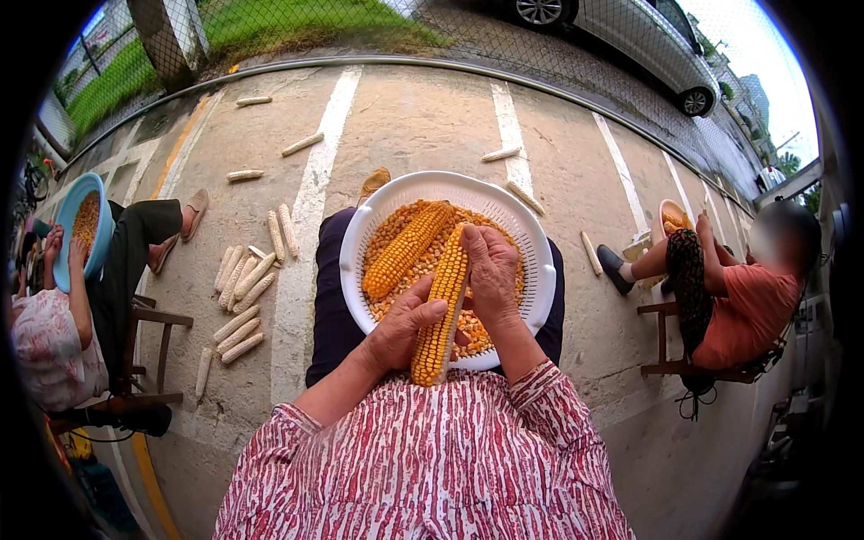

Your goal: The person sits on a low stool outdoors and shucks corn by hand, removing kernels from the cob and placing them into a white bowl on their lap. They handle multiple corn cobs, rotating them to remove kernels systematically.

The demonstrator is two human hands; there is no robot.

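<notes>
My left hand point(408, 320) grips a partly shelled ear of dried corn point(441, 317) around its lower middle. Near the ear's upper end, my right hand point(491, 270) holds it, the thumb pressed against the tip. A pale bare strip runs down the ear's right side, while yellow kernels still cover the face towards me. Under both hands a white plastic colander point(352, 223) rests on my lap. Loose corn kernels point(480, 329) lie in it, and a second ear of corn point(408, 250), covered with kernels, leans on them at the left.
Stripped corn cobs point(246, 277) lie heaped on the concrete floor at the left, with others scattered ahead. A seated person point(61, 331) at the left holds a blue basin point(101, 229) of kernels. Another seated person point(742, 304) is at the right. A chain-link fence point(324, 34) runs ahead.
</notes>
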